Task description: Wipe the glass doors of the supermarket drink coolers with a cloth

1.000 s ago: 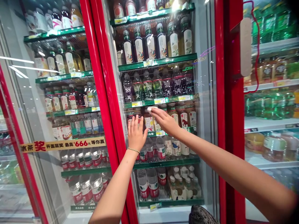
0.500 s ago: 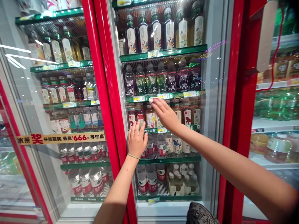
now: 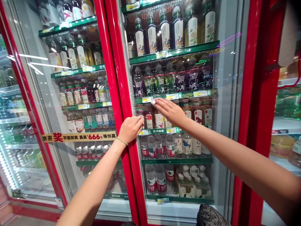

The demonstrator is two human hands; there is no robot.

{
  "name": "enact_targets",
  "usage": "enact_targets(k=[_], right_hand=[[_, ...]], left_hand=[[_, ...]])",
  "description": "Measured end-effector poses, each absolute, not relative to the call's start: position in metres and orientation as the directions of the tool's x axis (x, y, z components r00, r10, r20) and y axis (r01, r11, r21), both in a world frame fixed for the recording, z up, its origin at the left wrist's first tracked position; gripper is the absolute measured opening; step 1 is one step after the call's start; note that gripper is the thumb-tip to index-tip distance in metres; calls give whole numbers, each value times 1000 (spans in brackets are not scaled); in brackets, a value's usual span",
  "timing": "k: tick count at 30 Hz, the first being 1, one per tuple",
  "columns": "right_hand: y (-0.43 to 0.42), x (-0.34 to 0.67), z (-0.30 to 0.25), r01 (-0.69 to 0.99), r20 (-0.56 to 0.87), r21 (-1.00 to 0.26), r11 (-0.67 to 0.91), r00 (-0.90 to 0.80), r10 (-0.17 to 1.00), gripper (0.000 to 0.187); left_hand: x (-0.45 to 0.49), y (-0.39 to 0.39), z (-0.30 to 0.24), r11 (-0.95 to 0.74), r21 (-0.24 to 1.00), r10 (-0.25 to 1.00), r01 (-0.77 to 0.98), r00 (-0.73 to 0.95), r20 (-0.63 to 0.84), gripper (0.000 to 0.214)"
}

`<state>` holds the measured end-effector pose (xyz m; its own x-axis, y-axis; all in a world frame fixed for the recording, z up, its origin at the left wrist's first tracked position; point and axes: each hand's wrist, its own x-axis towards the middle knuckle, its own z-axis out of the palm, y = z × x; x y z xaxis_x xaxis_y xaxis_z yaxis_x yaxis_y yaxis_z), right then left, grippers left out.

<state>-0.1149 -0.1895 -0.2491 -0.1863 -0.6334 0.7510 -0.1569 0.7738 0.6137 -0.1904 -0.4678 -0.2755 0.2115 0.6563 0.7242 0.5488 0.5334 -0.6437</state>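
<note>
My left hand [image 3: 130, 129] is on the red door frame [image 3: 120, 94] of a drinks cooler, its fingers bent together over the frame's right edge. A thin band circles that wrist. On the right, my right hand [image 3: 170, 110] is in front of the glass door [image 3: 227, 125]. Its fingers lie close together over a small white wad [image 3: 153, 102], mostly hidden under the fingertips; whether it is tissue or cloth I cannot tell. Behind the glass near this hand are dark and green drink bottles [image 3: 159, 82] and a shelf with price tags [image 3: 172, 96].
Left of the frame is another glass door with a yellow printed strip [image 3: 78, 137] and shelves of bottles [image 3: 81, 56]. Water bottles [image 3: 155, 179] stand on the lower right shelf. A further cooler [image 3: 284, 125] is at the far right. Dark patterned fabric [image 3: 210, 216] shows at the bottom.
My left hand has moved from the glass, where its fingers were spread, leftward onto the red frame, and its fingers have bent. My right hand stays at about the same shelf. The view has shifted left.
</note>
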Motion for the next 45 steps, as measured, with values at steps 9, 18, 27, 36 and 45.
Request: enact_targets(k=[9, 18, 27, 36, 45], right_hand=[[-215, -130, -247, -205, 723, 624, 754, -217, -657, 61], [-234, -144, -234, -231, 715, 626, 745, -212, -667, 61], [-251, -153, -227, -252, 686, 642, 724, -234, -689, 61], [-247, -146, -237, -271, 733, 582, 766, -232, -639, 64], [-241, -141, -267, -235, 752, 581, 779, -213, -624, 63]], left_hand=[[-205, -492, -253, 400, -795, 788, 456, 272, 552, 17], [-218, -499, -252, 361, -825, 820, 435, 273, 503, 17], [-213, -504, -251, 327, -862, 834, 389, 310, 456, 24], [-211, -503, -255, 349, -799, 825, 490, 243, 510, 23], [-211, -498, -259, 401, -767, 794, 501, 229, 564, 26]])
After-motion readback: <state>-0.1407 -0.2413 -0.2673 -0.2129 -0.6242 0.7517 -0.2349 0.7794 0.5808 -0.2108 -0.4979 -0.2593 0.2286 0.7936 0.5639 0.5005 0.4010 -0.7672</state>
